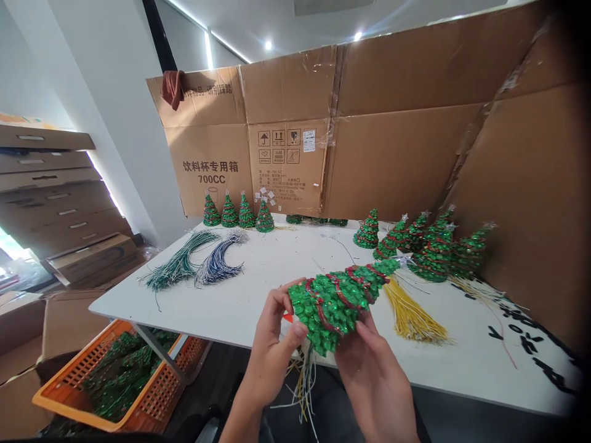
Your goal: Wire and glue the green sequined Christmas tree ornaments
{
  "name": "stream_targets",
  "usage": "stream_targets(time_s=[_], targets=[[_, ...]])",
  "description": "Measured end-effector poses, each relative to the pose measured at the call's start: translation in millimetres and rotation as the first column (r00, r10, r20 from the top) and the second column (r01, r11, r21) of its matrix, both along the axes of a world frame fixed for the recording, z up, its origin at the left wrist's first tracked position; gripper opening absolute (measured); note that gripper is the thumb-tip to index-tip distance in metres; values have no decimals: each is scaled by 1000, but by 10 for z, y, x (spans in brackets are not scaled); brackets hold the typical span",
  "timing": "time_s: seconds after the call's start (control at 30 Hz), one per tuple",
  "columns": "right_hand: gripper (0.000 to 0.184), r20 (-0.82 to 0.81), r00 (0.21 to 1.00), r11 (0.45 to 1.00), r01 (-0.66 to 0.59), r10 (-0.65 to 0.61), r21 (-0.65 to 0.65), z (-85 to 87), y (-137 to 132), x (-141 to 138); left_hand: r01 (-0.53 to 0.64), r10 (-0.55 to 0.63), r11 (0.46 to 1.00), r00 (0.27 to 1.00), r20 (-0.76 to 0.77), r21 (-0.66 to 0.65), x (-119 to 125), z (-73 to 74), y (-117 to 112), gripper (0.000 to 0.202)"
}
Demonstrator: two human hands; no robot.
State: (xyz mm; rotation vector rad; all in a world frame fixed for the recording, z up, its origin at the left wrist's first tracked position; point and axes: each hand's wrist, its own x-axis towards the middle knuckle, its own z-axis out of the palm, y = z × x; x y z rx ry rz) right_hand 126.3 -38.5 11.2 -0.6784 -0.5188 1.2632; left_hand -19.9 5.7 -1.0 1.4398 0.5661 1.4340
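Tilted on its side over the table's front edge is a glittery green miniature Christmas tree [335, 298], wound with red garland and tipped with a clear star [405, 258]. My left hand [277, 344] grips its base, and something small and orange-red shows by those fingers. From below, my right hand [376, 363] holds the lower side of the tree, its fingertips partly hidden behind it. Yellow and white strands [305, 384] hang down beneath the base between my hands. Just beyond the tree's tip lies a bundle of yellow cords [413, 314].
Green cords [178, 261] and blue-white cords [221, 261] lie on the white table [272, 261]. Small trees [246, 211] line the back left; more trees [434, 249] cluster at right. Cardboard [392, 160] walls the back. An orange crate [152, 400] of trees stands below left.
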Motion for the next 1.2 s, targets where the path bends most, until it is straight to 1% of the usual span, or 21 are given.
stream_targets(time_s=[0.07, 0.17, 0.23, 0.33, 0.4, 0.5, 0.6, 0.7, 0.77, 0.83, 0.93, 1.03, 1.1, 1.2], targets=[[62, 83, 996, 1000, -13, 13, 1, -8, -13, 2, 10, -4, 998, 994, 107, -63, 15, -26, 2, 33], [60, 157, 987, 998, -39, 31, 51, 11, -35, -6, -13, 31, 996, 979, 199, -93, 38, -28, -9, 48], [58, 201, 979, 993, -55, 33, 108, 32, -39, -14, -75, 86, 995, 981, 175, -72, 40, -19, -13, 54], [64, 256, 967, 985, -53, 9, 165, 41, -21, -22, -185, 187, 982, 979, 86, -39, 23, -14, -4, 51], [69, 259, 966, 977, -40, -15, 207, 25, 2, -21, -200, 203, 978, 978, 42, -63, 14, -14, 4, 51], [70, 268, 963, 971, -25, -42, 240, -8, 32, -12, -183, 183, 976, 983, -11, -120, 28, 2, -3, 58], [66, 279, 959, 977, -8, -53, 212, -12, 37, -11, -160, 157, 974, 987, -33, -161, 72, 36, -46, 65], [68, 281, 957, 987, 35, -78, 156, 11, 23, -34, -89, 96, 977, 995, 31, -195, 114, 61, -99, 68], [73, 305, 945, 990, 90, -120, 112, 27, 11, -50, -54, 70, 980, 994, 78, -193, 125, 70, -118, 67], [76, 331, 932, 988, 119, -146, 99, 38, 0, -55, -35, 57, 979, 993, 104, -202, 124, 71, -115, 64], [68, 333, 934, 990, 96, -127, 108, 56, -24, -42, -2, 42, 966, 988, 151, -257, 115, 65, -86, 57], [59, 333, 938, 993, 71, -98, 93, 76, -51, -35, 4, 64, 950, 976, 206, -312, 108, 61, -59, 54], [62, 361, 929, 995, 56, -82, 81, 86, -63, -45, 16, 67, 942, 970, 233, -335, 99, 59, -50, 53], [71, 398, 914, 995, 43, -74, 88, 92, -61, -70, 64, 32, 936, 964, 265, -347, 73, 41, -41, 57]])
